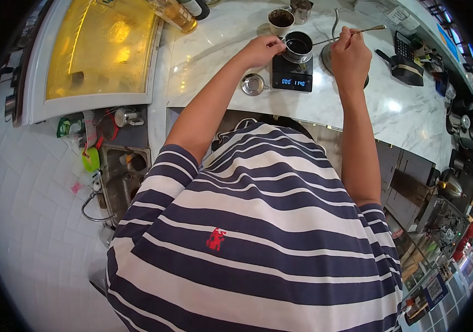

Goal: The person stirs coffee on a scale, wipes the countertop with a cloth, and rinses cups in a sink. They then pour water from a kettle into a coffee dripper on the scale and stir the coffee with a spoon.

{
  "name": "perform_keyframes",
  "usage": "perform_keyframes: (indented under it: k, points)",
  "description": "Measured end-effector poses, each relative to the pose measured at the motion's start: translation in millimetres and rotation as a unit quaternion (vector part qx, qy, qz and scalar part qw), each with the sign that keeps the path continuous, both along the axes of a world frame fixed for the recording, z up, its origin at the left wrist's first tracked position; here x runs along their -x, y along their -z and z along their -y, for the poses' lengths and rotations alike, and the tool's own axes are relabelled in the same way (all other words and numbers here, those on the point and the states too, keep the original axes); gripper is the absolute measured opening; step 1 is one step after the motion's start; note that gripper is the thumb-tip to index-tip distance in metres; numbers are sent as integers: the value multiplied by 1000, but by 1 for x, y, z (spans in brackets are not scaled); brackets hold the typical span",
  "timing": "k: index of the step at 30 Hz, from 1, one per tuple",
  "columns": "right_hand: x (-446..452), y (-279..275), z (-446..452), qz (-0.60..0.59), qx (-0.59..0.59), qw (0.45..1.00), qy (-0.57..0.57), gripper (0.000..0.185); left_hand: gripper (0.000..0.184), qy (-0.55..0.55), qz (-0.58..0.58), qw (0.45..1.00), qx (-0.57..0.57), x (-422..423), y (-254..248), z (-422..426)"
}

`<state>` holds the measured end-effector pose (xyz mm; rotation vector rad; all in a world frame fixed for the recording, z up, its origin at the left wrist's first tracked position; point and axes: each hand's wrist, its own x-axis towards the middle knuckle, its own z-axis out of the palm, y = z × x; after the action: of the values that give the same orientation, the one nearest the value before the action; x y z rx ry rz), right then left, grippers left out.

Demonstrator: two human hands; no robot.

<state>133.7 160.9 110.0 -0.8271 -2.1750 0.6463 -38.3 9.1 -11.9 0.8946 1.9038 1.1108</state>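
My left hand point(263, 52) has its thumb and fingers closed on the near-left edge of a small round metal vessel point(298, 57) with a dark interior. That vessel sits on a black digital scale point(291, 82) with a lit display. In my right hand point(351, 58) is a long thin metal spoon point(370, 29); its shaft slants down left toward the vessel's rim. Whether the spoon's tip touches the vessel I cannot tell. A small round metal lid or dish point(253, 84) lies left of the scale. Under and behind my right hand is a metal piece with a curved spout point(335, 22).
A white cup point(281, 21) holding dark grounds stands behind the scale, beside a small metal jug point(301, 10). Bottles point(176, 15) stand at the back left. A black-handled pan-like object point(406, 72) and a calculator point(404, 45) lie right. A sink point(123, 180) is at lower left.
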Motion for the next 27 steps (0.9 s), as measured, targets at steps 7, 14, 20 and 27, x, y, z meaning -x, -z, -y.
perform_keyframes:
  k: [7, 14, 20, 27]
  points:
    - [0, -6, -9, -10, 42, 999, -31, 26, 30, -10, 33, 999, 34, -5, -11, -2]
    - [0, -6, -23, 12, 87, 994, -64, 28, 32, -14, 64, 997, 37, -5, -9, -2]
    - [-4, -7, -30, -3, 110, 988, -112, 26, 32, -23, 93, 995, 21, -10, -8, 2]
    - [-8, -12, -39, 4, 133, 982, -137, 25, 30, -33, 99, 994, 31, -12, -15, 3]
